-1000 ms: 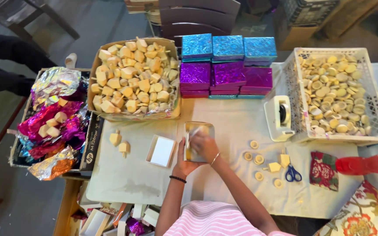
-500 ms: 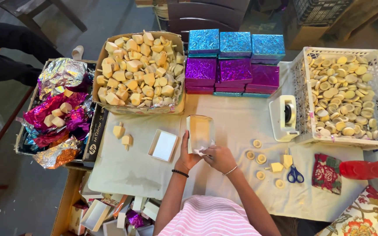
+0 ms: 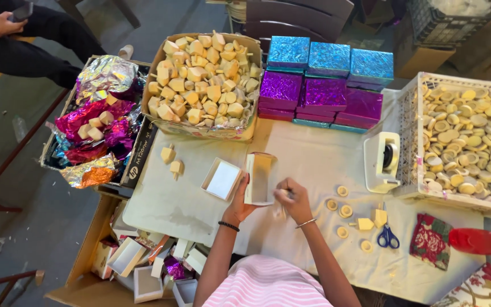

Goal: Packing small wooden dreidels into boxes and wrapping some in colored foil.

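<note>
Here the left hand [image 3: 238, 200] clamps a small open box [image 3: 259, 178], tilted on edge so its hollow faces the right hand [image 3: 292, 199], which is closed on something pale and small; what it is cannot be told. The box stands at the table's [image 3: 166, 210] middle, propped up, probably to ease work at its near edge. At nine o'clock of it lies a white box lid [image 3: 222, 179], set aside within reach. At three o'clock sit wooden rings [image 3: 339, 206], scissors [image 3: 387, 235] and a tape dispenser [image 3: 383, 161]. At twelve o'clock stand stacked foil-wrapped boxes [image 3: 325, 85]; at eleven o'clock is a carton of wooden blocks [image 3: 204, 82].
</note>
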